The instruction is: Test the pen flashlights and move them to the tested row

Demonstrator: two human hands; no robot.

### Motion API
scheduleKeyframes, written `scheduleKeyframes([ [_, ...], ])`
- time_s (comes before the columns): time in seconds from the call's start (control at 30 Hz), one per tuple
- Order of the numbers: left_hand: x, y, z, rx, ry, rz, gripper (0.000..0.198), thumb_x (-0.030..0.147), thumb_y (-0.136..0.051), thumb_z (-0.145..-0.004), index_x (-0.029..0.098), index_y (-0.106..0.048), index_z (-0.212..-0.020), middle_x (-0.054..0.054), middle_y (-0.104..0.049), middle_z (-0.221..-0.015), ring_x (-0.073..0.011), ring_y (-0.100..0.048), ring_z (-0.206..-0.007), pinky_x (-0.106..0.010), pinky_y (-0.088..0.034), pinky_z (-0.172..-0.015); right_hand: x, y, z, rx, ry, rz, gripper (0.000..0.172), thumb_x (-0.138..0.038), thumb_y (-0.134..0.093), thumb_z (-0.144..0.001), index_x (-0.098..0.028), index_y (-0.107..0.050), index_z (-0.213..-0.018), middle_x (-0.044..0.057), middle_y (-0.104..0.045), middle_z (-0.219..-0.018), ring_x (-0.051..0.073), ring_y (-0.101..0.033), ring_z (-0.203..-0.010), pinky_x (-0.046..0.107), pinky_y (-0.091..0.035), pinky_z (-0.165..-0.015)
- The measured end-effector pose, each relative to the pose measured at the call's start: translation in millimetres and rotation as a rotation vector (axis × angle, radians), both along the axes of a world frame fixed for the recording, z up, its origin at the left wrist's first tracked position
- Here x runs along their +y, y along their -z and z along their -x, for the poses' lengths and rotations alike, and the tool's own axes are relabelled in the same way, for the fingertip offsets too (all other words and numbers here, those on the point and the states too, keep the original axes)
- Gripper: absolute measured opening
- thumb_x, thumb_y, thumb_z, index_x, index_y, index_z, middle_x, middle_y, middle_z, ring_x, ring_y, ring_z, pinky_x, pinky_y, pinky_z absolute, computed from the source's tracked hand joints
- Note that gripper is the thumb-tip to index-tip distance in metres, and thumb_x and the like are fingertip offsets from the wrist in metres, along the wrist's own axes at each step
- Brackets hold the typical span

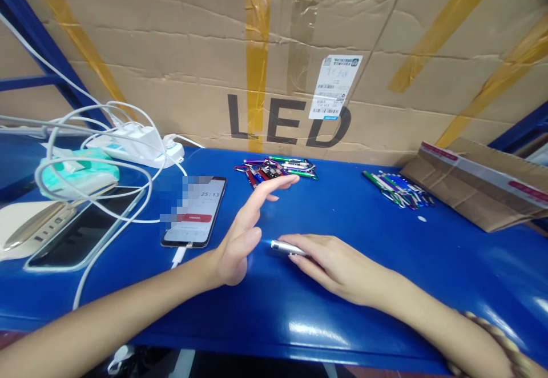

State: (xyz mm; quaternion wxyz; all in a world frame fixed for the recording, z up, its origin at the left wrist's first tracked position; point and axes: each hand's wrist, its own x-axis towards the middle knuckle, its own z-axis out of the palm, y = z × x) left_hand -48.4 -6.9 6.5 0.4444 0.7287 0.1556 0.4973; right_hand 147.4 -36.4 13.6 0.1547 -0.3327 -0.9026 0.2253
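Observation:
In my right hand (331,264) is a small silver flashlight (286,248), its lit tip pointing left and giving a bluish glow. The thumb and fingers wrap its rear part, so that end is hidden. My left hand (246,232) is held upright on edge with fingers stretched out, palm facing the lit tip, a short gap apart from it. Beyond the left fingertips lies a pile of small coloured flashlights with clips (276,169). A second pile of similar ones, mostly green, blue and silver (398,188), lies to the right.
A phone showing a timer (194,218) lies left of my left hand, cable plugged in. Further left are another phone (85,229), tangled white cables (149,187), a power strip (171,152) and a tissue pack (77,172). A paper bag (475,189) lies right; a large carton (184,52) stands behind.

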Motion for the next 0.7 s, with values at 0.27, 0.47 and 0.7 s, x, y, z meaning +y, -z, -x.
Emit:
scheduleKeyframes([
  [0.27, 0.6, 3.1, -0.3, 0.032, -0.016, 0.0, 0.064, 0.057, -0.034, -0.086, 0.022, -0.041, -0.139, -0.005, -0.043, -0.147, -0.0328, -0.033, -0.136, -0.041, -0.028, -0.103, -3.7, -2.3, 0.3, 0.016, 0.014, 0.05, 0.033, -0.025, -0.035, -0.101, -0.017, -0.051, -0.129, 0.01, -0.067, -0.117, 0.021, -0.065, -0.103, 0.036, -0.052, -0.089],
  [0.47, 0.9, 3.0, -0.5, 0.041, -0.023, 0.0, 0.064, 0.056, -0.033, -0.086, 0.022, -0.041, -0.139, -0.005, -0.042, -0.148, -0.0334, -0.033, -0.136, -0.043, -0.027, -0.104, -5.5, -2.8, -0.6, 0.018, 0.013, 0.052, 0.034, -0.025, -0.034, -0.101, -0.018, -0.05, -0.13, 0.009, -0.067, -0.116, 0.021, -0.065, -0.101, 0.035, -0.052, -0.088],
  [0.7, 0.7, 2.3, -0.3, 0.049, -0.014, 0.01, 0.063, 0.056, -0.035, -0.085, 0.023, -0.042, -0.138, -0.005, -0.044, -0.146, -0.0334, -0.034, -0.135, -0.044, -0.027, -0.104, -3.0, -0.6, 0.4, 0.046, 0.0, 0.08, 0.031, -0.024, -0.04, -0.1, -0.019, -0.051, -0.129, 0.008, -0.064, -0.124, 0.02, -0.064, -0.107, 0.034, -0.05, -0.092],
])
